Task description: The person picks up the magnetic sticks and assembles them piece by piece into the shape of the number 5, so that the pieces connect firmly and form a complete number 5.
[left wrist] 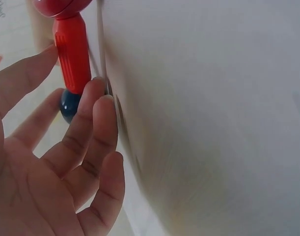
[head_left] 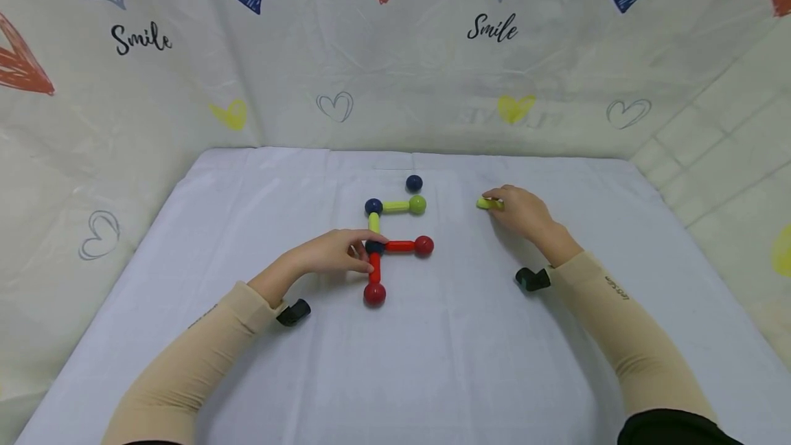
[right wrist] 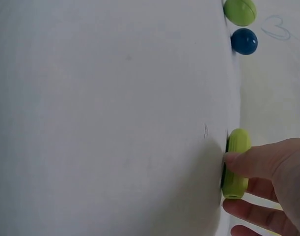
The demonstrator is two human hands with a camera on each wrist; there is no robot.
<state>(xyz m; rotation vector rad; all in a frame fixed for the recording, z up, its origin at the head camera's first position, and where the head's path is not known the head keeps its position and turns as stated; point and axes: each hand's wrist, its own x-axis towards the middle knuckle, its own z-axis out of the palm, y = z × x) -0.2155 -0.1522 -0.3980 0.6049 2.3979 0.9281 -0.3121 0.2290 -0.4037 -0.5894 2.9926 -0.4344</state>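
Observation:
My left hand (head_left: 336, 251) is at the corner of a joined rod-and-ball figure, its thumb against a red rod (left wrist: 72, 56) and its index finger at a dark blue ball (left wrist: 68, 105). Another red rod (head_left: 400, 246) runs from that ball to a red ball (head_left: 423, 246); a second red ball (head_left: 374, 294) ends the lower rod. Above, yellow-green rods (head_left: 395, 207) link a dark blue ball (head_left: 373, 207) and a green ball (head_left: 417, 204). Off to the right, my right hand (head_left: 522, 213) pinches a loose yellow-green rod (right wrist: 236, 164) between thumb and fingers, low over the cloth.
A single dark blue ball (head_left: 414, 183) lies just behind the green ball. White cloth (head_left: 445, 362) covers the table. A curtain printed with hearts (head_left: 420, 74) hangs behind the far edge. Black wrist cameras (head_left: 293, 312) sit below both hands.

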